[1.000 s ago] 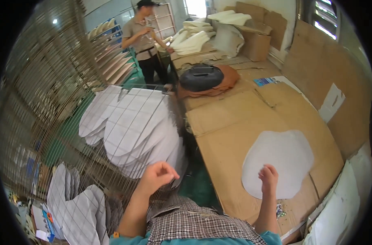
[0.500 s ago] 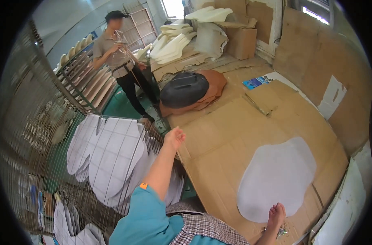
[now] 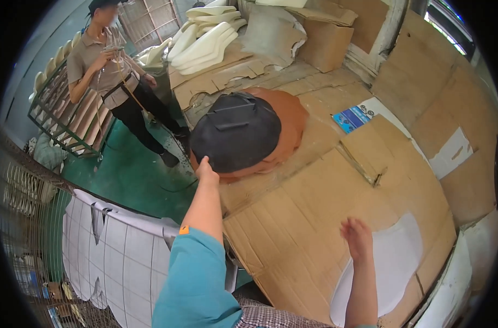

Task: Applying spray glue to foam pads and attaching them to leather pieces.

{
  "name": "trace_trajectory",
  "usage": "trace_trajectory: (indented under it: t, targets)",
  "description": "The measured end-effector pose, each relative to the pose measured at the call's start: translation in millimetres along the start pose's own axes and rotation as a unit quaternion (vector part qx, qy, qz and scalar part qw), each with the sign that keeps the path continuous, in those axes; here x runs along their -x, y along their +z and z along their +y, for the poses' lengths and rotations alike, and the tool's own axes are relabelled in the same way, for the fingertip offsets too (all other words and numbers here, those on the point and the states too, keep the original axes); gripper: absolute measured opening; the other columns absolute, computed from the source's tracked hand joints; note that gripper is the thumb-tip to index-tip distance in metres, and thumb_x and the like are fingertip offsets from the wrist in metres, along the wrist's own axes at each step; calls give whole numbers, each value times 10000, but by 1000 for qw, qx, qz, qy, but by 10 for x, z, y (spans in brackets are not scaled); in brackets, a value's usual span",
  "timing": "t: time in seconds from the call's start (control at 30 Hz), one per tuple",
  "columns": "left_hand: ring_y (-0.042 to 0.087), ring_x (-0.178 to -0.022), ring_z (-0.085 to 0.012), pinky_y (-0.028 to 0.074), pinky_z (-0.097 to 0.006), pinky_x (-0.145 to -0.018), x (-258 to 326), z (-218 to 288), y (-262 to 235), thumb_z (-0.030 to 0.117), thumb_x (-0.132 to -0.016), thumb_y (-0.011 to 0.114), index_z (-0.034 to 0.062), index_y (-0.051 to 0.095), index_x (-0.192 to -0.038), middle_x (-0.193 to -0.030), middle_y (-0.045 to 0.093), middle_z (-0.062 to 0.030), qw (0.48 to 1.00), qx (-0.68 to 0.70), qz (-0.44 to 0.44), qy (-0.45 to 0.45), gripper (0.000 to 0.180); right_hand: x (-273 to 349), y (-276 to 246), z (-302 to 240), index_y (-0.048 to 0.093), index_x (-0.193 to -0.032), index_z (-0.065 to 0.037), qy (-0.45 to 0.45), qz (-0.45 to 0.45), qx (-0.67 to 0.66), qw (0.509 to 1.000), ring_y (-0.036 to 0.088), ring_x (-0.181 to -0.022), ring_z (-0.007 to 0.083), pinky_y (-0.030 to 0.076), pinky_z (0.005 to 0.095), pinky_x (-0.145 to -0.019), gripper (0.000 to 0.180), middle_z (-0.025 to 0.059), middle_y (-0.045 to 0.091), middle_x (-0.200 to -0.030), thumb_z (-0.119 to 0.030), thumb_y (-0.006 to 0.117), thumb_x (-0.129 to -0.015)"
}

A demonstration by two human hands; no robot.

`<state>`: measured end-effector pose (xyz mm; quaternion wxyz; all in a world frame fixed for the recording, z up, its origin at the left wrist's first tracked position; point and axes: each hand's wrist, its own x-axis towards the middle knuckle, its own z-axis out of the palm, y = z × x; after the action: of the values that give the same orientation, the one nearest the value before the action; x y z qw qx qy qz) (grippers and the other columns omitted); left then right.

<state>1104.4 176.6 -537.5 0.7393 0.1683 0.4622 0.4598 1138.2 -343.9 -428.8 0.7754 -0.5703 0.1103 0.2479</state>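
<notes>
My left hand (image 3: 207, 171) reaches to the near left edge of a black leather-like sheet (image 3: 238, 136). Its thumb lies on the sheet's edge and the other fingers are mostly hidden, apparently closed round that edge. The black sheet, with raised ridges, rests on a pile of reddish-brown sheets (image 3: 292, 117) of similar rounded outline. My right hand (image 3: 359, 238) holds nothing, its fingers loosely bent and apart, over the cardboard-covered table (image 3: 292, 218). Just beyond my right wrist lies a flat white sheet (image 3: 396, 262) with a rounded outline, partly covered by my forearm.
A wire rack (image 3: 117, 246) with white sheets stands at my left. Across the green floor (image 3: 128, 180), a person (image 3: 112, 71) holds a tool with a hose. Cream moulded pieces (image 3: 208, 46), a cardboard box (image 3: 325, 44) and a blue printed packet (image 3: 353, 118) lie farther back.
My left hand has gone forward from the table's edge to the black sheet. My right hand has risen from the white sheet's near edge and moved forward. The view has shifted.
</notes>
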Motion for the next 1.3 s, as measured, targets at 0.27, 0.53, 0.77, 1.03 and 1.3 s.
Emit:
trace_trajectory:
  t: [0.27,0.53,0.77,1.03,1.3]
  targets:
    - [583,-973,-301,480,-386,-867,-58,-136,300,87,-702,710,-109,507,-1114,-1155,547,-189,980,-143,135,-9,499,-1878,1738,171,512,-1103,-23,58,-144,-61,986,589,-866,196,501,310,-765,321,97,598,-954,-195,605,-849]
    - [619,-845,-301,470,-374,-755,-452,21,842,267,-680,664,-4,634,-917,-889,654,-153,810,-501,72,295,361,-2712,2422,639,484,-1135,27,69,-76,28,994,572,-889,229,500,313,-752,427,132,558,-1019,-217,634,-819]
    - [551,-629,-181,438,-331,-503,-1009,-112,1673,192,-717,691,24,583,-979,-695,564,-72,770,-599,-87,202,329,-2695,2562,558,468,-1089,50,94,-62,48,992,606,-703,226,523,282,-563,462,134,552,-904,-254,658,-798]
    - [504,-588,-198,408,-311,-507,-984,-330,2205,295,-740,655,138,531,-875,-708,543,-20,897,-403,-85,-162,242,-2722,2603,434,510,-935,2,159,-60,139,976,547,-478,146,414,226,-394,426,77,559,-736,-329,702,-750]
    - [542,-943,-289,448,-454,-775,-1008,-246,2532,288,-749,650,90,484,-1136,-1083,505,-92,967,-87,-205,-126,466,-2678,2679,476,536,-894,45,57,-87,260,960,573,-496,158,450,246,-424,435,100,612,-739,-327,707,-746]
